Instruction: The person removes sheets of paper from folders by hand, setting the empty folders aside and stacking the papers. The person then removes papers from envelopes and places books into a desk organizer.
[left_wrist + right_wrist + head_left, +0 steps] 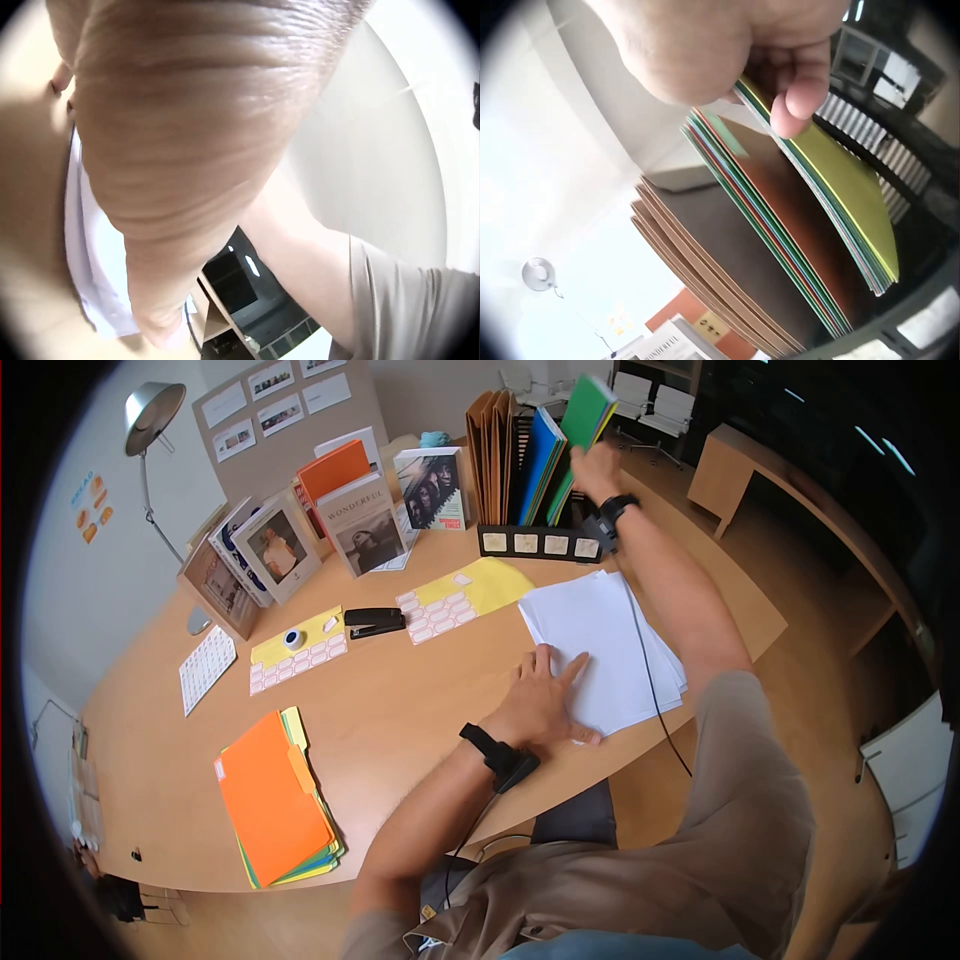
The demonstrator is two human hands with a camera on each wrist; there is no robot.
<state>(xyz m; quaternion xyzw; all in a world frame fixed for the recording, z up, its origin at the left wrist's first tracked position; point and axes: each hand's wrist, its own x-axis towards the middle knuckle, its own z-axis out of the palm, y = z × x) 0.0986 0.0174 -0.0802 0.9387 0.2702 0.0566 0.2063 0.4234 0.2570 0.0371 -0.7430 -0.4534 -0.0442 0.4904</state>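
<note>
My right hand (pixel 600 470) grips a bundle of folders with a green face (pixel 586 412) at the back right of the table. In the right wrist view, fingers and thumb pinch its top edge, and its yellow-green side (pixel 851 195) faces outward. The bundle's lower end is at the black desk organizer (pixel 541 557), beside a group of blue-faced folders (pixel 540 460) and several brown folders (pixel 488 465). My left hand (pixel 540 700), fingers spread, rests on the left edge of a stack of white paper (pixel 590 625). In the left wrist view my palm hides most of the paper.
An orange-topped folder stack (pixel 275 800) lies front left. A black stapler (pixel 375 622) sits between two yellow label sheets (pixel 495 580). Several books (pixel 365 530) stand at the back, near a silver lamp (pixel 155 410). A thin cable (pixel 645 650) crosses the paper.
</note>
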